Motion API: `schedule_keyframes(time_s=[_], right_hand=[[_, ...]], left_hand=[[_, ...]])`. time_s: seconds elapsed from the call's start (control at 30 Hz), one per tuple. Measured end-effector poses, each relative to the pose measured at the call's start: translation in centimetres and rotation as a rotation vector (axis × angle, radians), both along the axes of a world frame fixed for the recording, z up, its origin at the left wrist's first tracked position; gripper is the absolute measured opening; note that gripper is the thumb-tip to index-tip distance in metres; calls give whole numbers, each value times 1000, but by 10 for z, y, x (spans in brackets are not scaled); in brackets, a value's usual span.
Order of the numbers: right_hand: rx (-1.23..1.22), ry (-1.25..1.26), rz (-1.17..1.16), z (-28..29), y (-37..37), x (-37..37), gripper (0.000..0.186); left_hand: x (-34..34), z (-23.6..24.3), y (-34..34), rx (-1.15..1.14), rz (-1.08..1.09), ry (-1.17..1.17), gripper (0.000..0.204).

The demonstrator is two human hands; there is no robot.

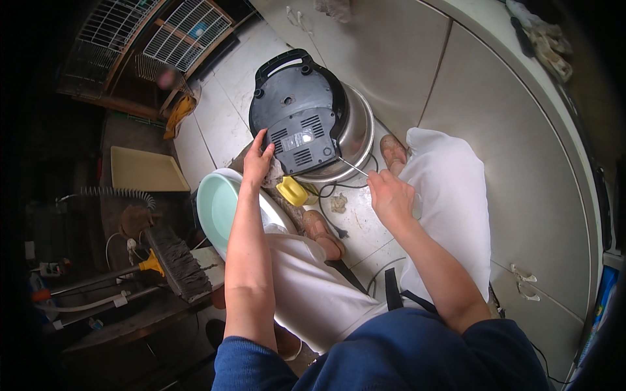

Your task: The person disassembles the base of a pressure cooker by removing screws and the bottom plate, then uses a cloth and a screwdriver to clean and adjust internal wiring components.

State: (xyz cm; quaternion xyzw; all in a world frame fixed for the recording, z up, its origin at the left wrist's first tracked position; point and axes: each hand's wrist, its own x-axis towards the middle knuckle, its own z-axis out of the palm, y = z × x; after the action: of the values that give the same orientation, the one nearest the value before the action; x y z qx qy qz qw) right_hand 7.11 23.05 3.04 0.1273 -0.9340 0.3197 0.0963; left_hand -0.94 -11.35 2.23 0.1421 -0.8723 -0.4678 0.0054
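Note:
A black plastic appliance base (pixel 293 107) with vents, two feet and a handle faces up on a round stainless steel body (pixel 355 114). My left hand (pixel 259 159) has its fingers wrapped round the base's near-left edge, a crumpled pale rag (pixel 274 171) beside it. My right hand (pixel 391 199) grips a thin screwdriver (pixel 353 167), its metal tip at the base's lower right corner. A yellow plastic item (pixel 291 192) and a black cable (pixel 323 212) lie below the appliance.
Mint and white basins (pixel 215 212) stand left, near a beige tray (pixel 147 169) and a broom (pixel 176 264). Wire racks (pixel 176 45) are at upper left; pale cabinet doors (pixel 521 163) curve along the right. My shoed feet (pixel 316 228) rest on the tiled floor (pixel 385 257).

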Motion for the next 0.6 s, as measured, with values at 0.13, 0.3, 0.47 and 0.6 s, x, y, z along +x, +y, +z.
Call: schedule_keyframes(time_s=[0.13, 0.3, 0.47, 0.6], right_hand=[[-388, -317, 11, -27, 1, -3, 14], [-892, -964, 33, -44, 2, -9, 15], [-87, -66, -31, -13, -2, -1, 13], [44, -56, -38, -5, 0, -3, 14]], left_hand=[[-3, 7, 12, 44, 1, 12, 47], [-3, 9, 14, -1, 7, -9, 48], [-1, 3, 2, -86, -7, -4, 49], [0, 2, 9, -112, -11, 4, 48]])
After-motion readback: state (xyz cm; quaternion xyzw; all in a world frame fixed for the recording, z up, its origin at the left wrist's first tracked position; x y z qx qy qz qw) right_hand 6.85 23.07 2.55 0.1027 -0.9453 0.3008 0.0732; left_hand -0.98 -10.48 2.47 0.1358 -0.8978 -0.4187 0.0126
